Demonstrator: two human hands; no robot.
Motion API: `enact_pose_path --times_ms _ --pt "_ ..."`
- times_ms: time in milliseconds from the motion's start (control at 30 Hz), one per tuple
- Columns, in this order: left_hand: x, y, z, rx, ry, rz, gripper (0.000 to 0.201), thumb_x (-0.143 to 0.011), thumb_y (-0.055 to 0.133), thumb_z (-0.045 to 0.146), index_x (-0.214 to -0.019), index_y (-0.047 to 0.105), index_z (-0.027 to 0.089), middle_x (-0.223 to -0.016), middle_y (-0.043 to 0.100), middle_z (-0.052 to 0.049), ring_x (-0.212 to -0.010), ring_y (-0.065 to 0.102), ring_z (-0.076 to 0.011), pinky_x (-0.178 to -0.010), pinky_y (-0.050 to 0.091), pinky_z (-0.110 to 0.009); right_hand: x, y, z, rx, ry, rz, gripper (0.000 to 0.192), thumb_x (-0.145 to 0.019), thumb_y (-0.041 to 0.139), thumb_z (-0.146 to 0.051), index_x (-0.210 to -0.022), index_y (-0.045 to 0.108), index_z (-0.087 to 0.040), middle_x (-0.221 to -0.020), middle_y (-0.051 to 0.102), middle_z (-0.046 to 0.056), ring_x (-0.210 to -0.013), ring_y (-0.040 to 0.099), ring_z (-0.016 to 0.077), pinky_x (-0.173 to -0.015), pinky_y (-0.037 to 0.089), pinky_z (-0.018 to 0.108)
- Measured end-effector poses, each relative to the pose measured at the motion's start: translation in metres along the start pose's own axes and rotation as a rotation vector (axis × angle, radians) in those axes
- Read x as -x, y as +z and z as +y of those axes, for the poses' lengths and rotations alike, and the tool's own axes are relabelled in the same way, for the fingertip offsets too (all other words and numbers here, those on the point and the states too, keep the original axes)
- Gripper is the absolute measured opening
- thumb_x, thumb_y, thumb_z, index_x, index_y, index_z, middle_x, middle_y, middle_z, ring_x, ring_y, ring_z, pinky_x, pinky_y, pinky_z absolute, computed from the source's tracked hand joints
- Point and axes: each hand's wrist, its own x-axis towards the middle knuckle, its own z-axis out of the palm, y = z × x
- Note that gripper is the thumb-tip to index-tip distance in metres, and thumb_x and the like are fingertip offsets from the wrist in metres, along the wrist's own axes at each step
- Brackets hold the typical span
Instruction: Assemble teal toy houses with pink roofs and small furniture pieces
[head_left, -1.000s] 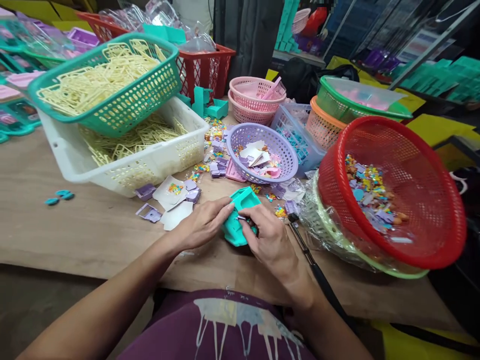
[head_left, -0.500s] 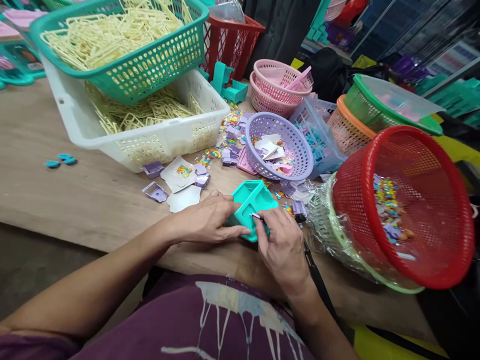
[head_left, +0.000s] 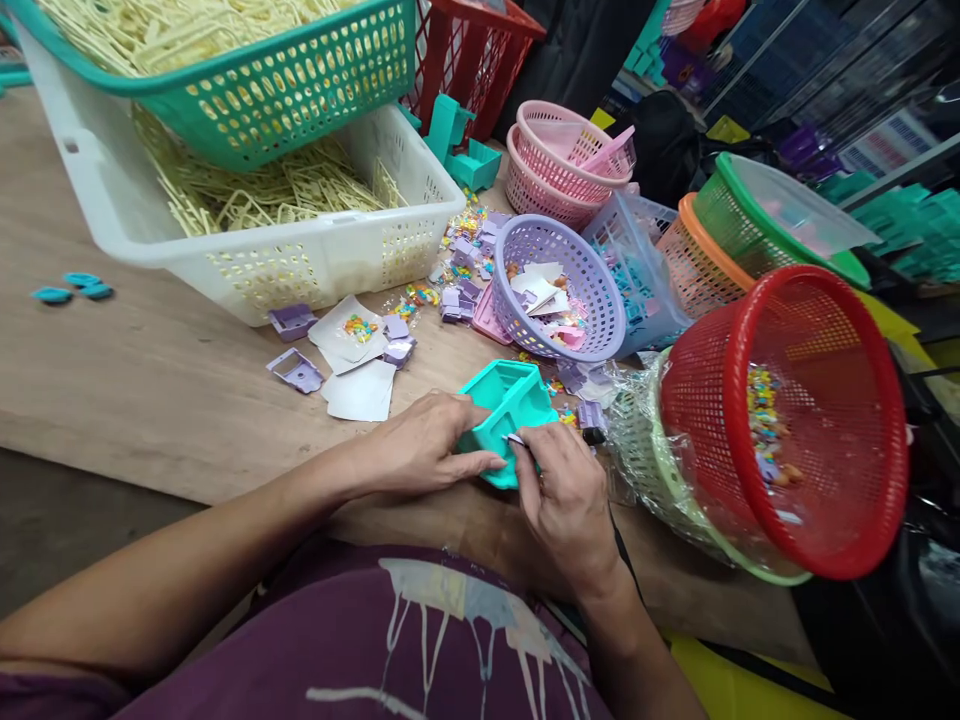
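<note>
A turquoise plastic toy piece [head_left: 525, 395], box-like with open compartments, rests tilted near the table's front edge. My left hand [head_left: 431, 445] grips its left side, thumb along the lower face and fingers over the upper edge. In my right hand [head_left: 566, 490] is a slim dark tool [head_left: 516, 439], its pale tip against the piece's near face. The tool's dark end [head_left: 594, 436] pokes out past my knuckles; its exact kind is unclear. White paper squares [head_left: 361, 390] and small purple plastic parts [head_left: 298, 370] lie left of the piece.
A white basket [head_left: 315, 260] of pale yellow strips carries a teal basket [head_left: 300, 110] at the left. Behind the piece stands a purple basket [head_left: 551, 340]. A tilted red basket [head_left: 817, 290] is at the right beside crinkled clear plastic [head_left: 637, 410]. Blue pieces [head_left: 82, 281] lie far left.
The view has shifted slightly. Both hands stay on the turquoise piece, the tool tip still against its face. Less of the tool's dark end shows behind my right hand.
</note>
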Motion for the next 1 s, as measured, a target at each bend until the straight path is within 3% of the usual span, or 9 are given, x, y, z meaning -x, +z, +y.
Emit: enact_pose_path --times_ms 333,567,667,867,1000 --pt "0.001 0.014 0.001 -0.147 0.050 -0.004 0.031 -0.094 0.056 0.041 -0.077 0.054 0.016 -0.078 0.060 -0.004 -0.076 0.055 -0.0183 -0.072 0.040 -0.031 0.005 -0.006 -0.013 0.309 -0.097 -0.028 0.020 -0.097 0.040 -0.013 -0.092 0.059 -0.017 -0.080 0.054 0.007 -0.078 0.045 0.0252 -0.072 0.033 0.039" --pt "0.002 0.021 -0.002 -0.213 0.085 0.019 0.028 -0.095 0.053 0.041 -0.083 0.054 0.016 -0.084 0.063 -0.006 -0.084 0.057 -0.0206 -0.078 0.042 -0.033 0.006 0.002 -0.007 0.250 -0.126 0.059 0.023 -0.099 0.035 -0.013 -0.097 0.058 -0.015 -0.083 0.056 0.009 -0.081 0.047 0.0258 -0.076 0.033 0.039" --pt "0.004 0.021 -0.001 -0.234 0.084 0.032 0.028 -0.095 0.052 0.042 -0.084 0.054 0.016 -0.085 0.063 -0.006 -0.084 0.057 -0.0210 -0.079 0.043 -0.034 0.003 0.001 -0.006 0.186 -0.114 0.030 0.021 -0.097 0.039 -0.011 -0.087 0.056 -0.017 -0.080 0.054 0.007 -0.080 0.047 0.0247 -0.075 0.033 0.038" --pt "0.001 0.020 0.002 -0.234 0.091 -0.001 0.024 -0.095 0.053 0.038 -0.084 0.055 0.016 -0.086 0.062 -0.007 -0.085 0.057 -0.0226 -0.080 0.041 -0.036 0.001 -0.003 -0.009 0.315 -0.137 -0.018 0.019 -0.096 0.041 -0.015 -0.086 0.057 -0.017 -0.080 0.055 0.008 -0.078 0.044 0.0256 -0.072 0.033 0.039" --pt "-0.001 0.017 -0.003 -0.124 0.064 0.001 0.028 -0.094 0.056 0.039 -0.078 0.052 0.016 -0.079 0.060 -0.005 -0.079 0.055 -0.0205 -0.074 0.040 -0.033 -0.002 -0.001 -0.006 0.197 -0.071 -0.029 0.021 -0.098 0.041 -0.016 -0.084 0.056 -0.018 -0.080 0.056 0.007 -0.078 0.046 0.0233 -0.072 0.036 0.037"
